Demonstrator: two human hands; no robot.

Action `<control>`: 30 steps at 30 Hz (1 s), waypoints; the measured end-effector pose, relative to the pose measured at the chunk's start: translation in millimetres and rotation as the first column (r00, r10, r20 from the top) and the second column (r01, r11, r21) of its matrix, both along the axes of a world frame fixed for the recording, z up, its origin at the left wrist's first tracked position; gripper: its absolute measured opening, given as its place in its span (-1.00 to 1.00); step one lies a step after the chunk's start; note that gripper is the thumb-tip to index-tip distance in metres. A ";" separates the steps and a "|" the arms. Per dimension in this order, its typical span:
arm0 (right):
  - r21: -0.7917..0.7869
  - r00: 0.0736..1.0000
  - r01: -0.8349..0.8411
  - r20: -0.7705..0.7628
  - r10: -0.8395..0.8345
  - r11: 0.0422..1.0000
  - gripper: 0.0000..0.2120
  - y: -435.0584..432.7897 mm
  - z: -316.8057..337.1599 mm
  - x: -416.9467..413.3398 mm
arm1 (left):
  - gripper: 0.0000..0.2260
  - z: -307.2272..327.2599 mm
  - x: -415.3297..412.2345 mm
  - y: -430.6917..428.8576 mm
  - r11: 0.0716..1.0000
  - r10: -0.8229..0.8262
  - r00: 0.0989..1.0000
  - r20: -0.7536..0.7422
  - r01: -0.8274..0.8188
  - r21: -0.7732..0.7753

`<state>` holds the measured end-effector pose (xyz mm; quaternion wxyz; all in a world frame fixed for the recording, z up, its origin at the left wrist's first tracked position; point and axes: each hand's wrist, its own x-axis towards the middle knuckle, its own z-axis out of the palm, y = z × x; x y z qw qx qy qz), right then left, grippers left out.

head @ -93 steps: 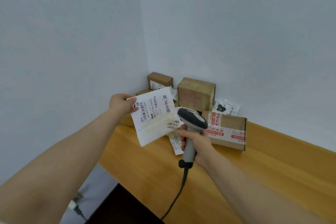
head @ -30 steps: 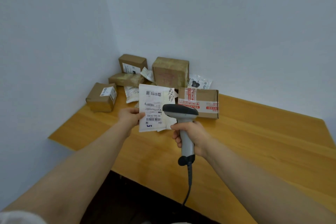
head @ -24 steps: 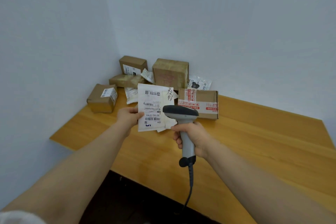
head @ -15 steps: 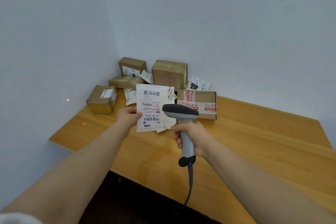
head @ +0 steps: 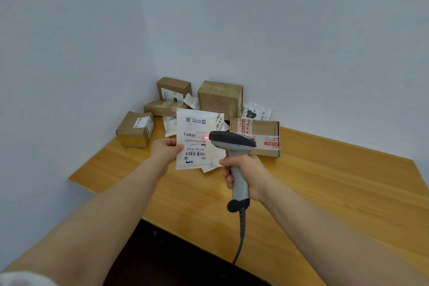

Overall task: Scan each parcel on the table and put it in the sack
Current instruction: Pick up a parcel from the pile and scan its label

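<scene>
The left hand [head: 166, 150] pinches the left edge of a flat white parcel [head: 197, 137] and holds it up over the worktop [head: 325, 181], with the label facing the person. The right hand [head: 243, 174] is wrapped round the grip of a grey scanner [head: 232, 140]. The scanner's head is just beside the parcel's right side. Its cable [head: 240, 239] hangs down past the near edge of the worktop, over the dark floor.

The other parcels sit in the back corner where the two walls meet. A small box [head: 134, 130] is close to the left edge. A box with red tape [head: 260, 137] sits behind the scanner. A tall box [head: 220, 98] stands against the back wall. From there to the far right edge, the wood is bare and wide. A second white packet [head: 218, 123] peeks out behind the held parcel; I cannot tell if it lies on the worktop or is held too.

Half a second ago a red dot shone on the left wall. Now a red dot [head: 206, 138] sits on the parcel's label, by the upper barcode. The parcel and both hands have hardly moved.
</scene>
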<state>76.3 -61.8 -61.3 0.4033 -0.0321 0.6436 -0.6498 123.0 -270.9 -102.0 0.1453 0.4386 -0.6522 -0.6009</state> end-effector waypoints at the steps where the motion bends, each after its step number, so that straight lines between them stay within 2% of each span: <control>1: 0.001 1.000 -0.003 0.000 0.003 1.000 -0.88 0.6 0.3 -0.6 | -0.86 0.4 -0.1 0.1 1.000 0.000 1.000 0.000 0.000 -0.001; 20: -0.023 0.998 -0.055 0.017 0.055 0.998 -0.86 21.2 1.7 -14.9 | -0.79 3.8 -8.4 24.1 1.000 0.003 1.000 0.007 -0.002 -0.012; 27: -0.035 0.997 -0.078 0.012 0.079 0.996 -0.88 35.5 -1.4 -21.1 | -0.82 5.3 -7.6 39.9 1.000 0.015 1.000 -0.008 -0.015 -0.002; 30: -0.062 0.999 -0.039 0.024 0.040 0.997 -0.93 42.9 -5.2 -24.4 | -0.86 11.0 -5.9 50.6 0.998 0.022 1.000 -0.019 -0.021 0.052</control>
